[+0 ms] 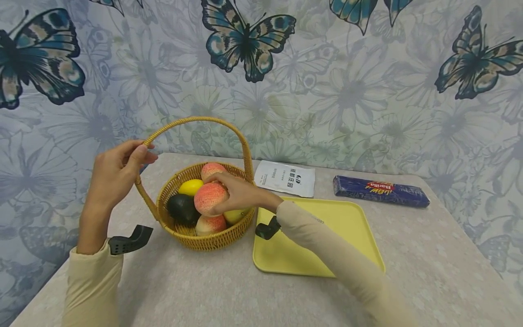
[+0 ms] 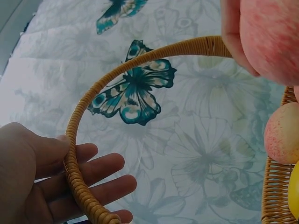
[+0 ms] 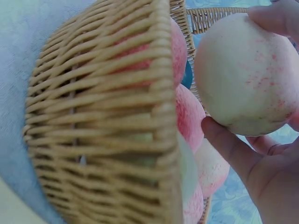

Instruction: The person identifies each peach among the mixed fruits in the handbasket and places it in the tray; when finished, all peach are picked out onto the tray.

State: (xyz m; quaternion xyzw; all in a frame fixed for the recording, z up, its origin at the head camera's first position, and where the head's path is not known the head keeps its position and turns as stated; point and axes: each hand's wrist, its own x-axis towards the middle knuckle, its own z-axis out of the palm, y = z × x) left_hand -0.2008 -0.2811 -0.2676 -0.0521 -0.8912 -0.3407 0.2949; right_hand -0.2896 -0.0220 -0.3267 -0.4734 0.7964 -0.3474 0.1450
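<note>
Peach in Hand Above the Wicker Basket

From where I stand, the person's right hand point(image 1: 241, 193) has its fingers and thumb curled around a red-flushed peach point(image 1: 210, 200), holding it above the rim of the wicker basket point(image 1: 204, 245). The left hand point(image 1: 116, 170), at the basket's left side, holds the arched wicker handle point(image 1: 196, 119): the thumb lies on the near face of the cane, and the fingers pass loosely behind it.

Inside the basket I can make out a yellow lemon point(image 1: 190, 187) and a dark avocado point(image 1: 183, 209) toward its left side, a second peach point(image 1: 210, 225) at its front and a third peach point(image 1: 212, 169) at its back. A yellowish fruit point(image 1: 235, 216) sits at the basket's right side, partly hidden by the right hand, so I can't tell what kind it is.

Just to the right of the basket, a yellow tray point(image 1: 339, 213) lies flat on the tabletop point(image 1: 184, 286), with the right forearm crossing over it. A white printed packet point(image 1: 286, 178) lies to the right of the basket and a little behind it. Well apart from the basket, farther right, is a dark blue Barilla package point(image 1: 380, 191).
</note>
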